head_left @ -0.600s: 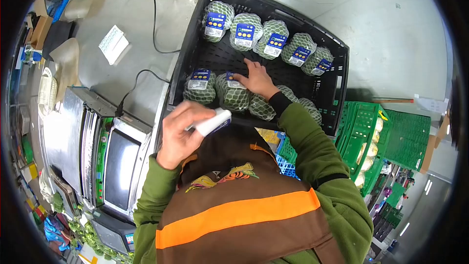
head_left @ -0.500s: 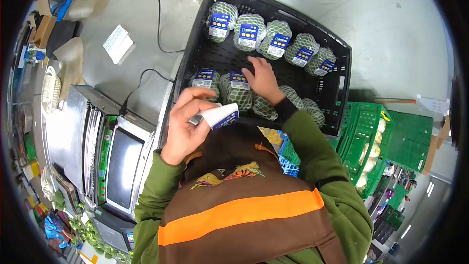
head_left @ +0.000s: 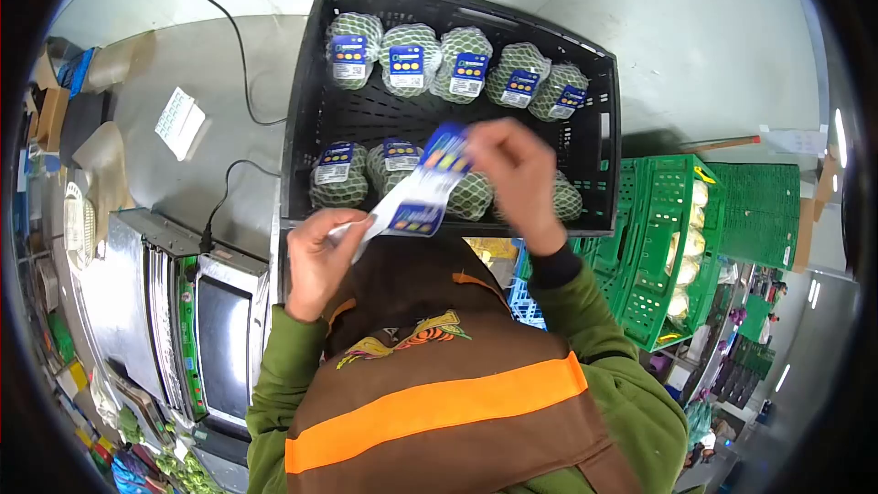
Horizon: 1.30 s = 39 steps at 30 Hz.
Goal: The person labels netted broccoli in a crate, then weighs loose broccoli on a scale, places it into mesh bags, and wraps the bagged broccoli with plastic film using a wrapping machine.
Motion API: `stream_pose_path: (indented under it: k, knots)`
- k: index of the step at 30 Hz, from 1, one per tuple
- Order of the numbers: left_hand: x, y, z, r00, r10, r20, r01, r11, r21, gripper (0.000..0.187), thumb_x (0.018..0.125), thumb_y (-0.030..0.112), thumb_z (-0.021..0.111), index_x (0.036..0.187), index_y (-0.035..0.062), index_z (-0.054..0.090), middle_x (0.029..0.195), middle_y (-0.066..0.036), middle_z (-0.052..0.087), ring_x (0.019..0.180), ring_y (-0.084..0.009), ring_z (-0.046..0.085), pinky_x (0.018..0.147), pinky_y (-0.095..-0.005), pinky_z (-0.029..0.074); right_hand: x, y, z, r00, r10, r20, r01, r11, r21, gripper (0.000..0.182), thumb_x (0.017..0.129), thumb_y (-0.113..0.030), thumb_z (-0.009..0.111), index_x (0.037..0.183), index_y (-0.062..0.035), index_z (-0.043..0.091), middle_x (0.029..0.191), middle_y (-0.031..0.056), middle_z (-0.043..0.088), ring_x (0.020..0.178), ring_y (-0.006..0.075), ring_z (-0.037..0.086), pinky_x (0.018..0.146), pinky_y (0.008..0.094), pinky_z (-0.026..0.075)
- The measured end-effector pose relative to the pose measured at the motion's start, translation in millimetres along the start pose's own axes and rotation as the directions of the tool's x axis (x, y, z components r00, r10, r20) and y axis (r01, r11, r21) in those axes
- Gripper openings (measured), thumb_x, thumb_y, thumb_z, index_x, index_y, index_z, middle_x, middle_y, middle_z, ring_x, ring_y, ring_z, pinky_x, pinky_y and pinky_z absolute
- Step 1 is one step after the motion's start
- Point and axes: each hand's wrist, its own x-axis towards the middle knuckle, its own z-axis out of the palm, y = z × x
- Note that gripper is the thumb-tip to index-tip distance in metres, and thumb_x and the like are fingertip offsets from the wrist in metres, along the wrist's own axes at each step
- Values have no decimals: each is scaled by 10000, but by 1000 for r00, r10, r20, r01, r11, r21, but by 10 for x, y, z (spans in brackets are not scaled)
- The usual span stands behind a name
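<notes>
Between my two hands stretches a strip of blue and white labels [head_left: 422,192]. My left hand [head_left: 318,259] pinches its lower white end. At the upper blue end, the fingers of my right hand [head_left: 519,174] are closed on the strip, slightly blurred. Both hands are over the near side of a black crate [head_left: 599,128]. Inside, netted green produce [head_left: 408,59] lies in two rows. All bags in the far row carry blue and white labels. In the near row, labels show on the two leftmost bags [head_left: 338,176]; my hands and the strip partly cover the others.
Left of the crate are a grey surface with a printed paper [head_left: 180,123], black cables [head_left: 240,55] and a machine with a dark screen [head_left: 225,334]. On the right, green crates [head_left: 663,247] hold pale wrapped items. A blue crate [head_left: 525,302] is below the black one.
My right hand has left the near row and taken hold of the strip's end. The strip, bunched in my left hand before, is now stretched out. The view has shifted.
</notes>
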Motion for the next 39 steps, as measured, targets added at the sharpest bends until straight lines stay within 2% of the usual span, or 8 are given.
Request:
stream_pose_path:
  k: [10,15,18,21,23,25,28,39]
  knots:
    - [97,207,-107,950,311,35,-311,950,-12,214,670,-80,710,838,29,636,827,-77,637,749,-213,633,669,-296,501,647,1573,-431,645,663,381,-719,694,10,369,850,-240,734,1092,7,605,926,60,674,720,121,641,589,280,529]
    - [157,352,-122,912,365,186,-362,931,-50,213,665,-58,730,846,38,670,828,-78,648,738,-212,638,684,-306,514,460,1990,-246,802,487,345,-268,811,-520,553,812,-423,726,1118,22,606,971,195,653,894,318,643,753,430,526]
    - [279,481,-32,828,536,166,-548,836,33,235,680,-59,715,894,32,680,799,-74,646,721,-208,636,740,-310,524,379,1738,-216,924,365,116,-58,433,-900,635,861,-453,661,1277,0,503,1216,213,561,1098,387,551,888,493,481]
    - [235,430,58,976,206,67,-198,974,-114,262,732,-80,651,976,13,669,863,-95,647,791,-174,638,770,-293,516,370,1342,-209,990,47,130,69,647,-760,585,887,-388,659,1303,-9,499,1198,185,581,1084,331,581,899,446,496]
    - [265,411,43,981,104,165,-80,986,-145,278,803,-88,579,1062,-9,641,906,-75,662,840,-134,631,781,-270,507,311,621,-61,888,184,420,-282,941,185,523,915,-214,647,1379,-60,460,1161,107,602,1091,217,580,901,354,491]
    - [298,396,158,991,82,106,-39,934,-355,281,845,-92,543,1104,-20,625,902,-31,673,826,-98,620,758,-245,500,65,100,73,823,-12,568,-276,866,418,509,882,-123,687,1354,-73,503,1127,48,606,1030,137,586,865,279,491]
    - [294,280,245,994,41,99,4,911,-413,228,881,-67,541,1082,-20,637,887,-12,669,793,-70,609,734,-219,490,-38,-97,117,879,-141,455,136,990,44,373,814,-127,756,1164,-58,647,1092,74,636,924,167,630,761,281,527]
    - [236,84,470,983,154,96,-160,985,61,190,724,-23,781,889,39,709,846,-84,601,792,-179,592,689,-286,468,-238,148,-207,998,-51,33,53,996,-77,136,826,-92,735,931,-23,683,875,52,663,820,127,620,749,253,503]
